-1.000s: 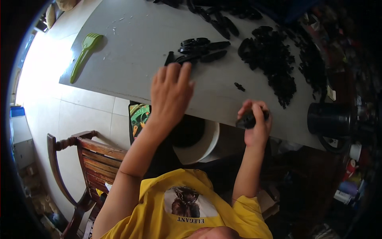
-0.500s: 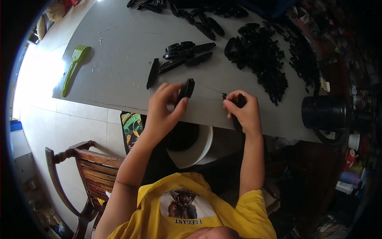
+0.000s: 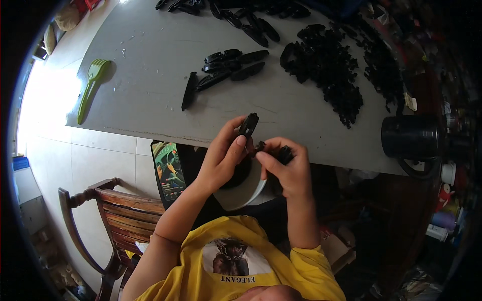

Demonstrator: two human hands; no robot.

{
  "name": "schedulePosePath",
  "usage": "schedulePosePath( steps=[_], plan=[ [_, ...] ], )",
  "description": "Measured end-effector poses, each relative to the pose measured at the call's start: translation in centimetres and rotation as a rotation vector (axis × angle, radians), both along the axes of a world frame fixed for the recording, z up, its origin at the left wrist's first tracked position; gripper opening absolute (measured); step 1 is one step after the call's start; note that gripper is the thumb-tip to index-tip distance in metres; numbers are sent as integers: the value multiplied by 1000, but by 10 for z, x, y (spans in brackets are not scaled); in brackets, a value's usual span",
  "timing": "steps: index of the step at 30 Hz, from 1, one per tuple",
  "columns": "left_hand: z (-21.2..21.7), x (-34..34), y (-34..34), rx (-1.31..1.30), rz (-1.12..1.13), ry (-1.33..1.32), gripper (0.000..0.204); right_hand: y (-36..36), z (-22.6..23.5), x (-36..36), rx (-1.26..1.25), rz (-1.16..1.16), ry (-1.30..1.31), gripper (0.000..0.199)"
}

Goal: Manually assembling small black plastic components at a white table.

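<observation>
My left hand (image 3: pixel 221 158) is closed around a long, rounded black plastic part (image 3: pixel 249 124), held upright over the table's near edge. Close beside it, my right hand (image 3: pixel 293 173) pinches a small black piece (image 3: pixel 260 147) between thumb and forefinger, at the lower end of that part. A second dark elongated part (image 3: pixel 285 155) is tucked in the curl of the right fingers, mostly hidden. Beyond my hands lies a loose group of similar long black parts (image 3: pixel 218 78). To their right spreads a heap of small black pieces (image 3: pixel 329 70).
A green fork-shaped tool (image 3: pixel 90 90) lies at the left of the grey table (image 3: pixel 150 85). At the right edge stands a black mug (image 3: pixel 409 138). Below the near edge are a phone (image 3: pixel 169 170) with a lit screen and a white bucket (image 3: pixel 251 198). A wooden chair (image 3: pixel 125 213) stands left.
Both hands have come together and nearer to my body. The left hand moved right and down; the right moved left with its small piece, up to the left hand's part.
</observation>
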State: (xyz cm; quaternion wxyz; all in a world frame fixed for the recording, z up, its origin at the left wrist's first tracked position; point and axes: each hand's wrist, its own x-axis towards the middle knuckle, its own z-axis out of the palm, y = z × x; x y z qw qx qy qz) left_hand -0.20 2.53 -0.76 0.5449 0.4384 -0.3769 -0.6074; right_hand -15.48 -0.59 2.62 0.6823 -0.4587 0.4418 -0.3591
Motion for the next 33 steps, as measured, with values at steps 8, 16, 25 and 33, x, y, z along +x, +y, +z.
schedulePosePath(
  steps=[8, 16, 25, 33],
  plan=[
    [4, 1, 5, -273, -128, -364, 59, 5, -10, 10, -108, -125, -42, 23],
    [10, 2, 19, -210, -294, -285, 60, 11, -17, -6, 30, -26, -68, 20],
    [11, 27, 18, -457, 114, -1089, 56, 38, -45, -11, -232, 170, 184, 38],
    [-15, 85, -43, -288, 543, -1577, 59, -19, -31, -82, -509, -448, 578, 20]
  ],
)
